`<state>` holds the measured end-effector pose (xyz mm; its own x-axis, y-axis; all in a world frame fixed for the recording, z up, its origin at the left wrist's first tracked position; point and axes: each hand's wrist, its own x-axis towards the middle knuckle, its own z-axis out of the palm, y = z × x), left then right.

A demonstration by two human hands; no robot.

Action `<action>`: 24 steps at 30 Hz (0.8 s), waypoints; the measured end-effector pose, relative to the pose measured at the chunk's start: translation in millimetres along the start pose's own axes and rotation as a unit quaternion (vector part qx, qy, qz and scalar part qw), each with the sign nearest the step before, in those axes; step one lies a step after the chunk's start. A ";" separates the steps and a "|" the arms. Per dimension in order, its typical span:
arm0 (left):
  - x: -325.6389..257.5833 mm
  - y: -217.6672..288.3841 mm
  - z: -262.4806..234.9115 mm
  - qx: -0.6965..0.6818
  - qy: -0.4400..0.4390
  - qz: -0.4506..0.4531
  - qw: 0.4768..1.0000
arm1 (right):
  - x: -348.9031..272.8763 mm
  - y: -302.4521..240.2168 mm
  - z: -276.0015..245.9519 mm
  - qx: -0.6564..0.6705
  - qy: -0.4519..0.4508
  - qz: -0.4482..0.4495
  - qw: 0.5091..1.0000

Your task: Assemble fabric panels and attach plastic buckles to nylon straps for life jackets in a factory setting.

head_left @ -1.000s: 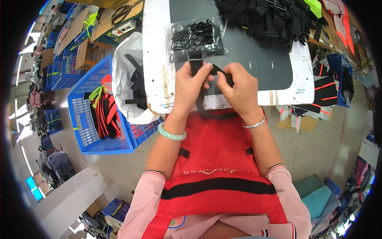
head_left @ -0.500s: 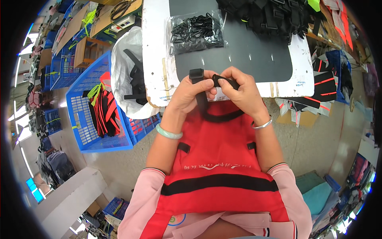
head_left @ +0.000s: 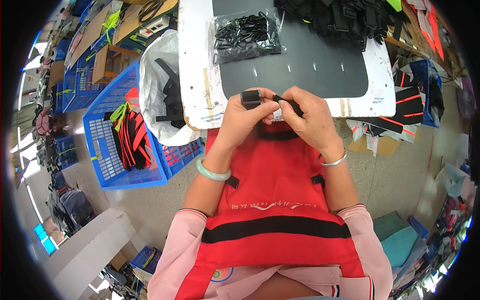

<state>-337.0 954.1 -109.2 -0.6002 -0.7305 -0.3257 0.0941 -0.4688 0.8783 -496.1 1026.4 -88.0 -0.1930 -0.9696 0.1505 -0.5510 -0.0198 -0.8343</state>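
To the left of the worktop (head_left: pixel 194 65), a blue basket (head_left: pixel 100 155) was filled with red and black cloth pieces (head_left: pixel 131 150). Between the basket and the worktop's left edge, loose black straps (head_left: pixel 172 95) were held in a white sack (head_left: pixel 150 85). On the worktop's left part, small black clips (head_left: pixel 245 32) were contained in a clear bag (head_left: pixel 213 35). At the worktop's front edge, a black buckle (head_left: pixel 251 97) was grasped in the curled fingers of the left hand (head_left: pixel 241 119). Just to its right, at the same edge, a black strap (head_left: pixel 291 106) was pinched between the thumb and bent fingers of the right hand (head_left: pixel 314 121); whether it was threaded through the buckle could not be told. At the worktop's far right, buckled straps (head_left: pixel 345 20) were heaped. Beyond its right edge, orange-striped black pieces (head_left: pixel 409 107) were stacked.
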 end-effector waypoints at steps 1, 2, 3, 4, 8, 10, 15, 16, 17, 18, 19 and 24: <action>-0.8 -1.0 -0.1 0.007 -0.007 0.004 1.000 | -2.0 0.8 0.2 0.011 -0.008 0.004 1.000; -1.4 -2.2 -0.1 0.013 -0.014 0.007 1.000 | -4.0 1.8 0.5 0.022 -0.015 0.007 1.000; -2.2 -5.0 -0.4 0.014 -0.013 0.007 1.000 | -6.1 3.0 1.3 0.023 -0.016 0.008 1.000; -2.7 -8.7 -0.3 -0.007 -0.020 -0.005 1.000 | -8.3 4.4 2.1 0.050 -0.021 0.021 0.998; -8.6 -17.7 9.7 -0.069 0.000 -0.035 0.997 | -20.1 12.4 6.2 0.077 -0.023 0.062 0.995; -11.7 -22.2 8.8 -0.061 0.000 -0.022 0.998 | -24.2 9.4 6.1 0.060 -0.024 0.057 0.996; -15.7 -22.7 6.4 -0.029 -0.002 0.002 1.000 | -26.9 8.6 3.4 -0.031 -0.019 -0.019 0.999; -16.7 -21.5 5.7 -0.005 -0.015 0.007 1.000 | -26.3 8.7 1.0 -0.043 -0.034 -0.026 0.998; -17.5 -20.5 5.5 0.020 -0.029 0.012 0.999 | -26.3 8.9 -0.5 -0.055 -0.048 -0.032 0.997; -18.5 -20.0 6.7 0.020 -0.030 0.012 0.999 | -27.5 8.9 -1.2 -0.056 -0.047 -0.032 0.997; -19.4 -19.6 8.1 0.021 -0.026 0.012 0.999 | -28.5 9.0 -1.5 -0.059 -0.049 -0.049 0.996; -24.1 -17.7 8.8 0.007 -0.017 -0.001 1.000 | -34.3 6.2 -1.3 -0.059 -0.046 -0.097 0.992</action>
<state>-331.2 984.4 -113.8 -0.6270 -0.7125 -0.3149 0.0829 -0.4630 0.8825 -494.0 1059.9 -97.7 -0.0009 -0.9686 0.2487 -0.6627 -0.1857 -0.7255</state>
